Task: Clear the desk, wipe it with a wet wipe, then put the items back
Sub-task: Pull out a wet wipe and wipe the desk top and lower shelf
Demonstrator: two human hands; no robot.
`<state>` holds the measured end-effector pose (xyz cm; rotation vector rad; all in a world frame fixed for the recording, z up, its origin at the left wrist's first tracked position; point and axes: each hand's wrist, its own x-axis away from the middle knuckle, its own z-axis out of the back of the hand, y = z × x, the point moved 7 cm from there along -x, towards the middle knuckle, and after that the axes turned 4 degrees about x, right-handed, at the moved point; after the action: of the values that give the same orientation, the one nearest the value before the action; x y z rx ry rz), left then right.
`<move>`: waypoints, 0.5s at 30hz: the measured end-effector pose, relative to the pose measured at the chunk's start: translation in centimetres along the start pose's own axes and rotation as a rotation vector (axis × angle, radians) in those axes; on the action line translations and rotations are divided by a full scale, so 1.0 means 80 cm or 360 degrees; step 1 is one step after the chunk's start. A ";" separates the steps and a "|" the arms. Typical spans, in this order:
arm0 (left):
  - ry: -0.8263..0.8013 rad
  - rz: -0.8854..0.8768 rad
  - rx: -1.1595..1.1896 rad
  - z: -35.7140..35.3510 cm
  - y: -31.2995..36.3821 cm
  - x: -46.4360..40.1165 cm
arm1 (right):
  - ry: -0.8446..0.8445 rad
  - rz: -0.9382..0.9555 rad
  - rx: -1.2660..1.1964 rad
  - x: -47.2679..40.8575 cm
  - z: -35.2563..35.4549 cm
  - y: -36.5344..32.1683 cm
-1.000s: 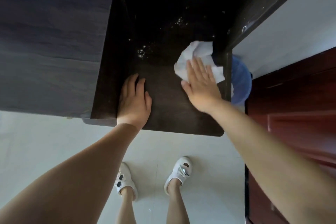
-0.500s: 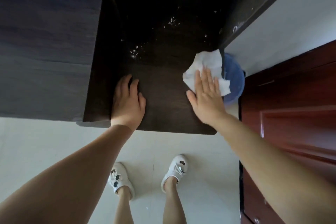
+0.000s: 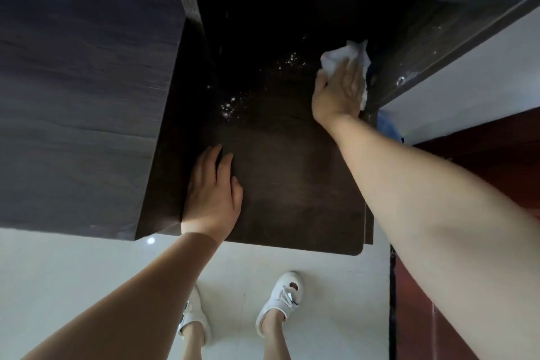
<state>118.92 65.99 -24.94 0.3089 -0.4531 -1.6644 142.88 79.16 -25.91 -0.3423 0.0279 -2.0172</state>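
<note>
The dark wooden desk (image 3: 292, 184) fills the middle of the head view, bare apart from wet glints (image 3: 230, 105) near its centre. A crumpled white wet wipe (image 3: 336, 58) lies on the far right part of the desk, against the dark side panel. My right hand (image 3: 339, 90) presses flat on the wipe with straight fingers. My left hand (image 3: 211, 193) rests palm down on the desk's near left part, fingers straight, holding nothing.
A tall dark cabinet (image 3: 81, 82) rises at the left of the desk. A blue bin (image 3: 388, 128) peeks out beside the desk's right edge, next to a red-brown door (image 3: 479, 161). Pale floor tiles (image 3: 73, 278) and my white shoes (image 3: 280, 298) lie below.
My right hand has slid the wipe from the desk's near right edge away from me to the far right. My left hand has stayed planted on the desk.
</note>
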 end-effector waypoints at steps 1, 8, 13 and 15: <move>0.0013 -0.0012 0.0001 0.000 0.000 0.000 | 0.0028 -0.0133 -0.0036 -0.009 0.001 0.001; 0.0029 -0.0066 -0.0029 -0.001 0.001 -0.002 | -0.0118 0.0715 0.0142 0.031 -0.025 -0.112; 0.0048 -0.0069 -0.0029 -0.002 0.002 -0.002 | -0.0260 0.1106 0.0283 0.031 -0.022 -0.099; 0.0056 -0.0068 -0.0048 -0.002 0.003 -0.002 | -0.0142 0.0570 0.0191 -0.014 0.000 -0.039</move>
<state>119.21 66.14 -24.98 0.3270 -0.3972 -1.7033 140.62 81.54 -25.60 -0.3253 -0.0820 -1.6401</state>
